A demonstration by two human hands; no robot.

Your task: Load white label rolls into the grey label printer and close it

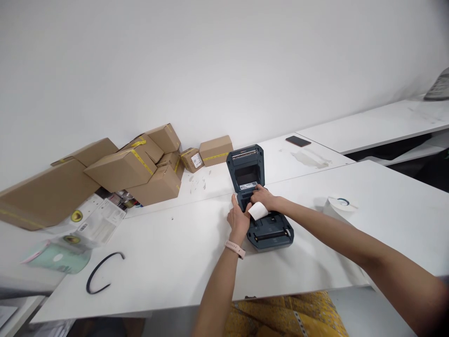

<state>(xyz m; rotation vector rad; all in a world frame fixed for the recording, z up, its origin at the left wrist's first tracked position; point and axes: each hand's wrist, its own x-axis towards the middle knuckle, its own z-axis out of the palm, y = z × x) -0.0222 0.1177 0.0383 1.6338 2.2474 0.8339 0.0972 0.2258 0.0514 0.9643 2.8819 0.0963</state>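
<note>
A dark blue-grey label printer (270, 236) stands on the white table with its lid (245, 164) raised. My left hand (239, 219) grips the left side of the printer's body, thumb inward near a piece of white paper (258, 211) and one finger pointing up. A pink watch band is around that wrist. My right hand (263, 196) reaches into the open printer from the right, above the white paper. Its fingers are curled down into the compartment, and whatever they grip is hidden. Towards the front of the printer lies a black roller (271, 236).
Cardboard boxes (121, 169) with yellow tape are piled at the back left. A roll of white labels (342, 203) stands on the right, a phone (298, 141) at the back. A black curved band (101, 271) and a mint-green pouch (59, 256) lie at the left.
</note>
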